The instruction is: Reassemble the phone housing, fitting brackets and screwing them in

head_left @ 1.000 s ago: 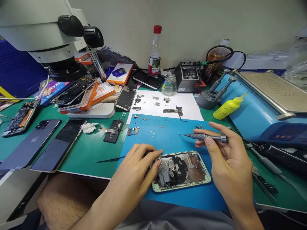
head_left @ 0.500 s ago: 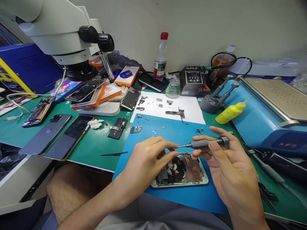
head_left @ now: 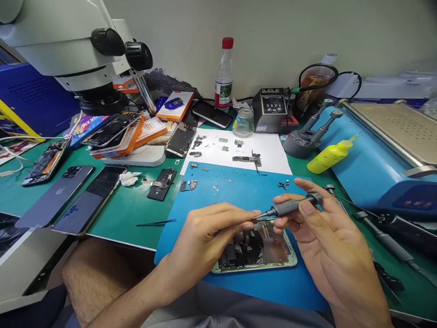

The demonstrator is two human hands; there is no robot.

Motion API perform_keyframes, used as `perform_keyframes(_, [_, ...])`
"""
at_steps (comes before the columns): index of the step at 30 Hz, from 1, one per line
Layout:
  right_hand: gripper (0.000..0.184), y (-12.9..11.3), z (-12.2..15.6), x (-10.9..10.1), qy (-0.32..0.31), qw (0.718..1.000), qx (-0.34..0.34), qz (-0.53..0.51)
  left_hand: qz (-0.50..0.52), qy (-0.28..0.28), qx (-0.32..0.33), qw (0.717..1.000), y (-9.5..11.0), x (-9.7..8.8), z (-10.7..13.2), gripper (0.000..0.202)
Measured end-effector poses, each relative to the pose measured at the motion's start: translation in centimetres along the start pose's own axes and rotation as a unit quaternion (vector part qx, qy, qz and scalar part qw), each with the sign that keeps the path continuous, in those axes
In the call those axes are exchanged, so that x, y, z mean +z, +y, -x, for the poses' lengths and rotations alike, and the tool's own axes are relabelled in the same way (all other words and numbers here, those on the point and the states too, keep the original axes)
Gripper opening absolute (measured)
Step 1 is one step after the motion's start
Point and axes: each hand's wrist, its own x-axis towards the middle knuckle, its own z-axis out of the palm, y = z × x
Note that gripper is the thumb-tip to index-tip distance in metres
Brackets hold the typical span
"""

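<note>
My right hand grips a grey precision screwdriver, held almost level with its tip pointing left. My left hand hovers over an opened phone chassis, its thumb and forefinger pinched together at the screwdriver's tip; whether a screw sits between them is too small to tell. The chassis lies on a blue work mat at the near edge of the bench, partly hidden by both hands.
A white sheet behind the mat carries a logic board and small parts. A microscope stands at the left above stacked phone parts. Two phones, tweezers, a yellow squeeze bottle, soldering station and blue machine surround it.
My left hand lifted off the chassis' left end and came up to the screwdriver tip, fingers pinching there. My right hand tilted the screwdriver's tip slightly lower. The view shifted a little.
</note>
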Motion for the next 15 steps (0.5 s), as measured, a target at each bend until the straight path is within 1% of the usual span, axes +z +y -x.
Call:
perform_keyframes(2, [0.034,0.01,-0.01,-0.03,0.002,1.0,0.008,0.0,0.008,-0.005,-0.001,1.0,-0.21,-0.05,0.05,0.031])
perform_keyframes(5, [0.031,0.04,-0.08,0.01,0.004,1.0,0.015,0.004,0.014,-0.002,0.0,1.0,-0.44,-0.06,0.04,0.031])
perform_keyframes(10, [0.028,-0.11,-0.06,-0.02,0.003,1.0,0.023,0.008,0.025,-0.01,-0.024,0.999,-0.37,-0.1,0.03,0.031])
perform_keyframes(15, [0.035,-0.17,-0.06,-0.21,0.003,0.999,0.049,0.002,0.038,-0.023,-0.032,0.998,-0.03,-0.22,0.12,0.032])
